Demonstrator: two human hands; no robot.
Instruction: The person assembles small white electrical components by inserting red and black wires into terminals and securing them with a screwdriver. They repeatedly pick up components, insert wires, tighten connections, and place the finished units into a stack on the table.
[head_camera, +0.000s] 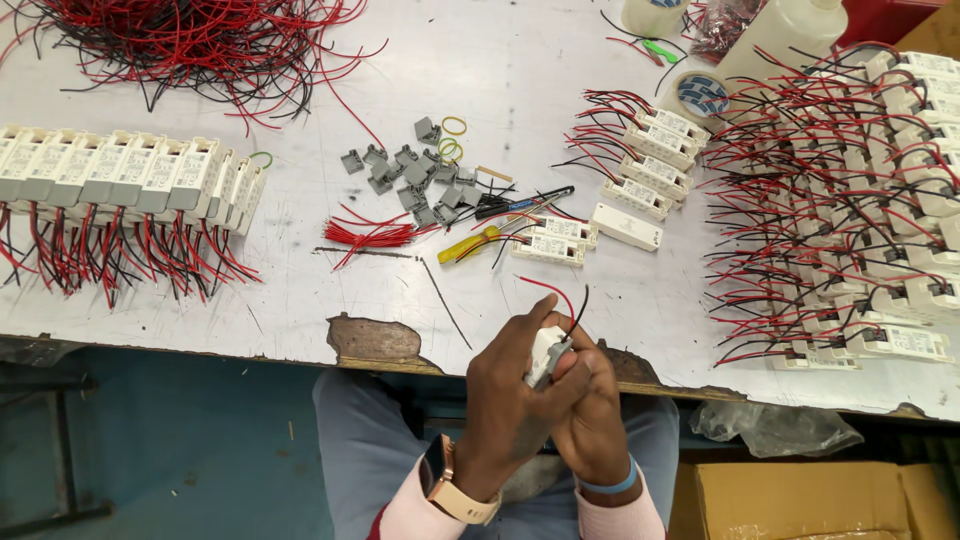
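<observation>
Both hands meet over the table's near edge around one small white plastic module (546, 352) with a grey end piece. My left hand (508, 400), with a watch on its wrist, wraps it from the left. My right hand (592, 412), with a blue band on the wrist, holds it from the right. A red wire and a black wire (566, 300) rise from the module's top. Just beyond the hands lie two white modules (553, 240), a yellow-handled screwdriver (468, 244), loose grey clips (415, 180) and a bundle of short red wires (372, 234).
A row of wired white modules (120, 175) stands at the left. Many more wired modules (850, 200) cover the right side. A tangle of red and black wires (200, 45) lies at the far left. Tape rolls (698, 95) and a white bottle (780, 30) stand far right. A cardboard box (810, 500) sits below.
</observation>
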